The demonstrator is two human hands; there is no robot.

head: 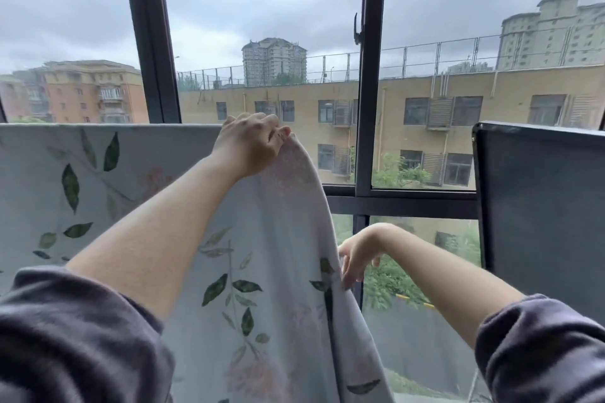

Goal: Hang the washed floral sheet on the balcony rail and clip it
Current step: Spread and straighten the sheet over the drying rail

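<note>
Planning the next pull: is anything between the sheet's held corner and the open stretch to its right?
Nothing visible fills the gap right of the left hand gripping the sheet; a dark cloth hangs farther right and would limit the spread.

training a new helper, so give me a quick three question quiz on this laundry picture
1. True or false: the left hand grips the top of the sheet.
2. The right hand is at the sheet's: A top edge, B side edge, C bottom hem.
3. Fill in: the sheet's print shows green ____.
Key: 1 true; 2 B; 3 leaves.
</note>
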